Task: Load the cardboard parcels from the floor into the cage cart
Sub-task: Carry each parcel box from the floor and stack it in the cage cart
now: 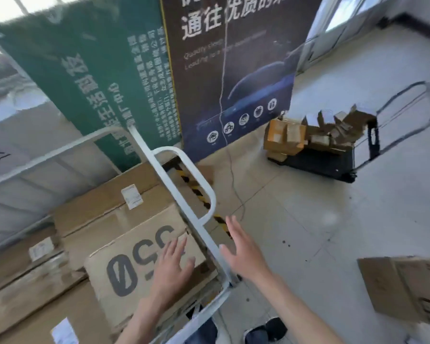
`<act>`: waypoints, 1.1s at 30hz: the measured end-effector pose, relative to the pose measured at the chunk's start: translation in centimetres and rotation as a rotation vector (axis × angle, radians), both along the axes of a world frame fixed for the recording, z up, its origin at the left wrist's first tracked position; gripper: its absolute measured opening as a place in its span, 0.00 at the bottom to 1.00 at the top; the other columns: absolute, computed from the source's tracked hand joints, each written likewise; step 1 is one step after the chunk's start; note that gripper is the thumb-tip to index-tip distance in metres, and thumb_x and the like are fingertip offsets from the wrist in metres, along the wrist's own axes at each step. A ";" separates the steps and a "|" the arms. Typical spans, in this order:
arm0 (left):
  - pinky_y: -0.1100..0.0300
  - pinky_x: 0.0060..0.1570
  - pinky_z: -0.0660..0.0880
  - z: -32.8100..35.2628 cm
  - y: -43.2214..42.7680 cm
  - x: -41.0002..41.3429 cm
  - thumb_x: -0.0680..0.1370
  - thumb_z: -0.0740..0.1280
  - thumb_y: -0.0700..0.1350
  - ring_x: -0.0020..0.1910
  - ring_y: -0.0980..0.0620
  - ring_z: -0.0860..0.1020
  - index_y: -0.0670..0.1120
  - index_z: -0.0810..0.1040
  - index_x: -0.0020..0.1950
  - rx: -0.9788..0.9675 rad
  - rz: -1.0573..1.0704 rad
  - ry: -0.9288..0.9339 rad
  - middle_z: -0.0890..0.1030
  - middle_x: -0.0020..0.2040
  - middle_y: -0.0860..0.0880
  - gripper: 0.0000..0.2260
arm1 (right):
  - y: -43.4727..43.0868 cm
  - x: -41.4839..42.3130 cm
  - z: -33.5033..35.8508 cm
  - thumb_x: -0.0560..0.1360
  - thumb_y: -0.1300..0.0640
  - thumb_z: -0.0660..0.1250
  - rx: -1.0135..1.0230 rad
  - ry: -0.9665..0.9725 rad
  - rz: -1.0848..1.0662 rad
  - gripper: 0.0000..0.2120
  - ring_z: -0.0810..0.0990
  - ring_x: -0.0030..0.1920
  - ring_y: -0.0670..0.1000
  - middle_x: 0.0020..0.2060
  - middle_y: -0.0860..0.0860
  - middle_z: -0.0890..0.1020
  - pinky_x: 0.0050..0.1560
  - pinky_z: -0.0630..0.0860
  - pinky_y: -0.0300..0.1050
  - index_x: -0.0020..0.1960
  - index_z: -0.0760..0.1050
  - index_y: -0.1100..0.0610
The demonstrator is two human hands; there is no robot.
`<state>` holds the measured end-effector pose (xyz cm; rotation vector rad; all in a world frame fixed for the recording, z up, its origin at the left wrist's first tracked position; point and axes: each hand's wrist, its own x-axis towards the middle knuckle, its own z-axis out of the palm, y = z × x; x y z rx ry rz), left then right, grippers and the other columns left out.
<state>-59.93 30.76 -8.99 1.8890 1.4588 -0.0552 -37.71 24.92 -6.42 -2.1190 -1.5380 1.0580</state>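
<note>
A white metal cage cart [176, 194] fills the left half of the view, stacked with several cardboard parcels. The nearest parcel [124, 271], marked "350" in dark print, lies on top near the cart's corner. My left hand [173, 266] is flat over this parcel with straight spread fingers, touching or just above it. My right hand [243, 249] hovers open outside the cart's frame, holding nothing. Another cardboard parcel [405, 289] lies on the tiled floor at the right edge.
A black platform trolley [333, 162] with a metal handle stands at the back right, piled with small cardboard boxes [286, 135]. Green and dark blue banners [231, 70] stand behind the cart. Yellow-black hazard tape marks the floor beside the cart. My shoes show at the bottom.
</note>
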 end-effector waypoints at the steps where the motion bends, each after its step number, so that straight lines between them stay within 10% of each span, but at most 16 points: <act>1: 0.53 0.76 0.48 1.0 -0.7 2.9 0.81 0.58 0.60 0.80 0.50 0.50 0.60 0.52 0.81 0.026 -0.071 -0.001 0.54 0.81 0.53 0.29 | -2.1 2.3 0.7 0.79 0.38 0.53 0.015 -0.037 -0.039 0.35 0.40 0.78 0.42 0.79 0.39 0.39 0.75 0.47 0.49 0.79 0.37 0.38; 18: 0.50 0.76 0.51 5.8 -28.4 46.5 0.81 0.58 0.60 0.80 0.50 0.49 0.62 0.58 0.78 0.061 -0.971 -0.048 0.54 0.81 0.54 0.26 | -44.5 32.2 1.7 0.78 0.32 0.44 -0.166 -0.251 -1.109 0.34 0.34 0.79 0.55 0.80 0.50 0.38 0.74 0.33 0.61 0.81 0.44 0.43; 33: 0.48 0.77 0.50 -1.4 -38.7 77.0 0.81 0.60 0.58 0.80 0.49 0.50 0.60 0.61 0.78 -0.060 -1.216 0.027 0.56 0.81 0.52 0.25 | -56.0 51.5 -4.4 0.81 0.36 0.48 -0.203 0.021 -1.479 0.32 0.34 0.79 0.54 0.80 0.51 0.38 0.76 0.37 0.55 0.81 0.45 0.45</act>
